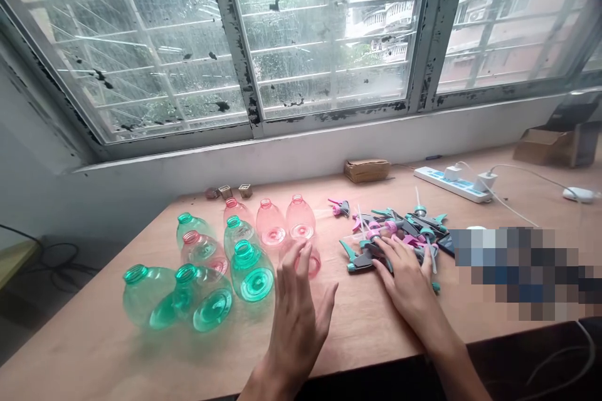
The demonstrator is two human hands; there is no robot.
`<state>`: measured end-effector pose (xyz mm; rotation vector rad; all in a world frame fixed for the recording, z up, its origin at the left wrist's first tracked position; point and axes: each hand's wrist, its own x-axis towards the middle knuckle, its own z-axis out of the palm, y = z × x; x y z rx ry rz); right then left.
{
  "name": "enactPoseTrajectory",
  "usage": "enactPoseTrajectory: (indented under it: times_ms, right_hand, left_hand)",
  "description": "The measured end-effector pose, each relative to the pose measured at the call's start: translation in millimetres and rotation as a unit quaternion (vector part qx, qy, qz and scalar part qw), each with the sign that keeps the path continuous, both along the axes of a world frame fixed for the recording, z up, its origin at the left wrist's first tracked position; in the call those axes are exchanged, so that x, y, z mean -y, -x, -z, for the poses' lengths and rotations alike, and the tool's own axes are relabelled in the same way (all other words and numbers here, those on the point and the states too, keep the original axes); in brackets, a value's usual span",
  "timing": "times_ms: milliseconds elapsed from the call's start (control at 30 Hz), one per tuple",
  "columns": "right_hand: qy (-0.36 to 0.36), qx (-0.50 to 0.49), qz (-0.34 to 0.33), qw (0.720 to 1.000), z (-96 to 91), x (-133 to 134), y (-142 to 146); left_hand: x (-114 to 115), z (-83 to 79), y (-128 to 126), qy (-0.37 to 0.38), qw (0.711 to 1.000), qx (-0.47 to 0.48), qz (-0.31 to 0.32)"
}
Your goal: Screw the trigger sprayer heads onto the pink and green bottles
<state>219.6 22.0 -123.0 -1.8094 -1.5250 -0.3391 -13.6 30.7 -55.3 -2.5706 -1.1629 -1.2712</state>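
Observation:
My left hand (298,310) is raised over the table with its fingers up and thumb apart, holding nothing. Just behind its fingers stands a pink bottle (314,265), partly hidden by them. My right hand (403,272) lies over a pile of trigger spray heads (392,225), fingers spread and touching them; none is visibly gripped. The heads are grey with pink or teal parts, some with thin clear tubes. A single pink and grey spray head (339,207) lies apart behind the pile. Several see-through green bottles (253,272) and pink bottles (271,222), without caps, stand left of my left hand.
Along the back are small square objects (226,192), a cardboard box (367,170) and a white power strip (452,184) with plugs and cables. A white mouse-like object (578,194) sits at the right, near an open carton (540,144). A blurred patch covers things right of the pile.

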Motion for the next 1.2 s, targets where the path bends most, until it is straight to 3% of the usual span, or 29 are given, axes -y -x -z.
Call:
enactPoseTrajectory:
  times_ms: [200, 300, 367, 500, 567, 600, 733, 833, 933, 1033, 1133, 1200]
  right_hand:
    - [-0.035, -0.019, -0.014, 0.999, -11.3, 9, 2]
    - [-0.115, -0.065, -0.058, 0.99, -27.4, 20, 11]
    - [-0.193, -0.142, -0.07, 0.968, -35.8, 30, 21]
    - [-0.259, -0.372, 0.032, 0.891, -39.3, 45, 44]
    - [-0.239, -0.457, 0.052, 0.855, -36.6, 50, 54]
    - [-0.216, -0.474, 0.044, 0.852, -34.6, 52, 59]
    - [-0.159, -0.42, -0.036, 0.893, -22.0, 57, 78]
    - [-0.165, -0.389, -0.087, 0.902, -12.3, 58, 87]
    - [-0.139, -0.426, -0.098, 0.888, -9.7, 57, 82]
    - [-0.149, -0.49, -0.069, 0.856, -15.1, 58, 64]
    - [-0.193, -0.545, -0.059, 0.814, -25.0, 66, 43]
    - [-0.24, -0.588, -0.074, 0.769, -31.4, 75, 31]
  left_hand:
    - [-6, 2.7, 6, 0.013, 0.999, -0.006, 0.052]
    - [-5, -0.7, 10, -0.032, 0.997, -0.024, 0.058]
    - [1, -6.3, 15, -0.06, 0.996, -0.02, 0.064]
    - [11, -17.1, 23, -0.055, 0.994, 0.013, 0.092]
    - [13, -16.6, 23, 0.007, 0.993, 0.032, 0.112]
    - [13, -14.4, 22, 0.055, 0.99, 0.038, 0.122]
    - [15, 3.4, 16, 0.252, 0.954, 0.003, 0.163]
    - [18, 18.4, 14, 0.303, 0.935, -0.009, 0.185]
    - [17, 29.6, 21, 0.289, 0.941, 0.035, 0.172]
    - [14, 33.7, 34, 0.236, 0.964, 0.045, 0.114]
    - [12, 31.1, 47, 0.19, 0.98, 0.044, 0.049]
    - [13, 27.9, 51, 0.17, 0.984, 0.042, 0.033]
